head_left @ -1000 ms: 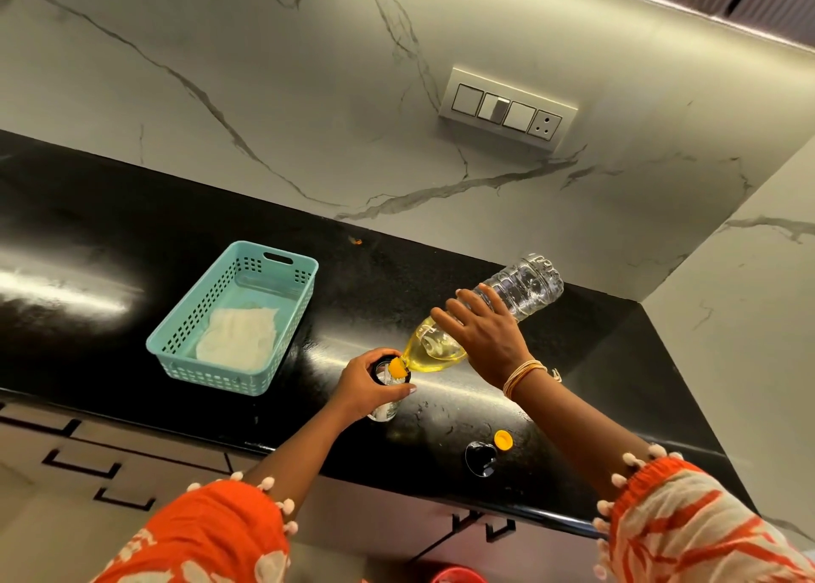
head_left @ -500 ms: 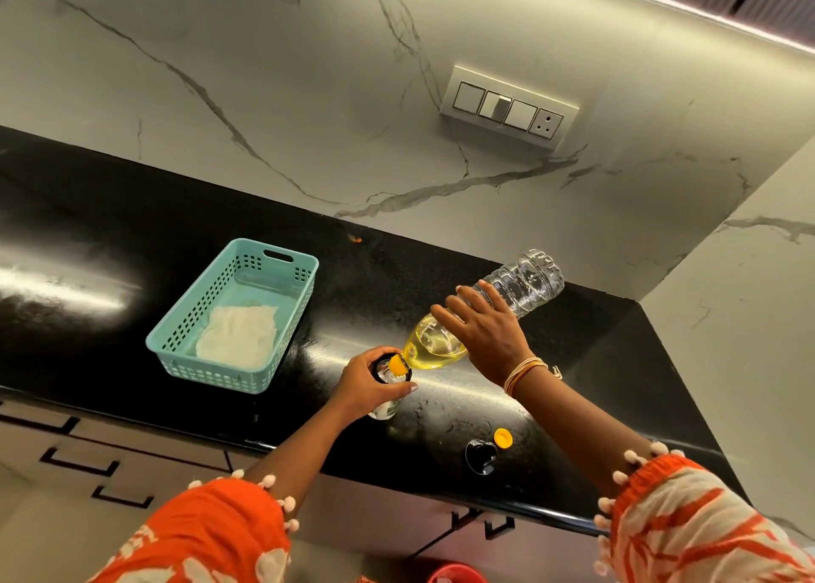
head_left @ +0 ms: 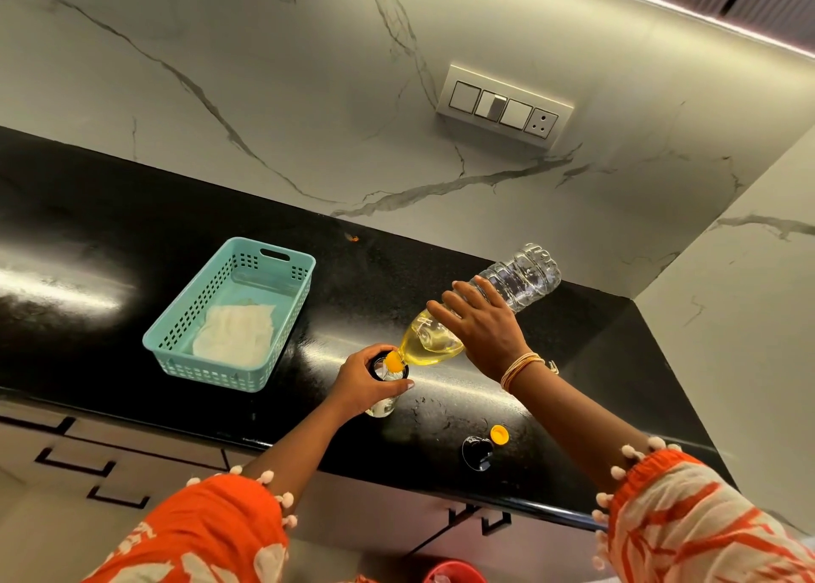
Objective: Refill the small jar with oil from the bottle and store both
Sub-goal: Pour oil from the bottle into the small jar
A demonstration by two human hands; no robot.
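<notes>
A clear plastic oil bottle (head_left: 522,280) is tipped neck-down over the black counter (head_left: 132,238). My right hand (head_left: 483,326) grips its middle. Yellow oil (head_left: 430,346) has pooled in the shoulder, and the orange neck sits at the mouth of the small glass jar (head_left: 383,401). My left hand (head_left: 364,384) wraps around the jar and holds it upright on the counter. A little oil shows at the jar's bottom. The yellow bottle cap (head_left: 499,434) and the black jar lid (head_left: 477,451) lie side by side near the counter's front edge.
A teal perforated basket (head_left: 176,348) with a folded white cloth (head_left: 236,333) inside stands left of the jar. A switch panel (head_left: 502,108) is on the marble wall behind. A side wall closes the counter on the right. Something red (head_left: 454,573) shows below the counter edge.
The bottle's base has risen slightly, so the bottle tilts a bit steeper. Both hands and the jar stay where they were.
</notes>
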